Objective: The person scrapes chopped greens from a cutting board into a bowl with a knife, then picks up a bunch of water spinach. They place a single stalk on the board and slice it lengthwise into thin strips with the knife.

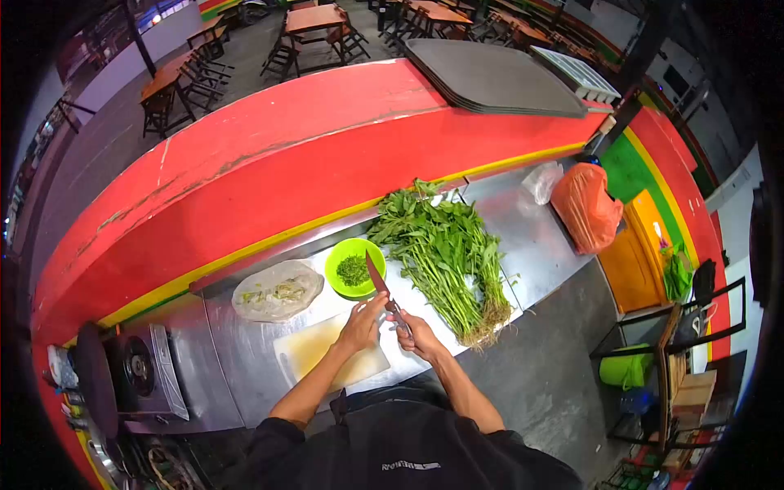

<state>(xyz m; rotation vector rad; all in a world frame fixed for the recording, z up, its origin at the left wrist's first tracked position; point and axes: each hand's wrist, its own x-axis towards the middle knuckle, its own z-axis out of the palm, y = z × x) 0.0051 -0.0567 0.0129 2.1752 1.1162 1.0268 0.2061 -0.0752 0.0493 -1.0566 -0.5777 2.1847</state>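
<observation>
My right hand (418,336) is wrapped round the dark handle of a knife (376,273), whose blade points up and away from me. Beside it, my left hand (360,325) has its fingers stretched out, the fingertips right at the base of the blade. The knife tip overlaps the rim of a lime-green bowl (331,263) holding chopped green leaves (353,270). Below my left hand lies a pale cutting board (302,357) with a yellowish stain. To the right, a big heap of leafy greens (445,253) with long stems and roots covers part of the counter.
A clear plastic bag (278,291) with plant scraps lies left of the bowl. Further left stands a gas stove (140,367). An orange-red plastic bag (585,208) sits at the counter's right end. Behind runs a red wall (269,163) with stacked dark trays (494,77) on top.
</observation>
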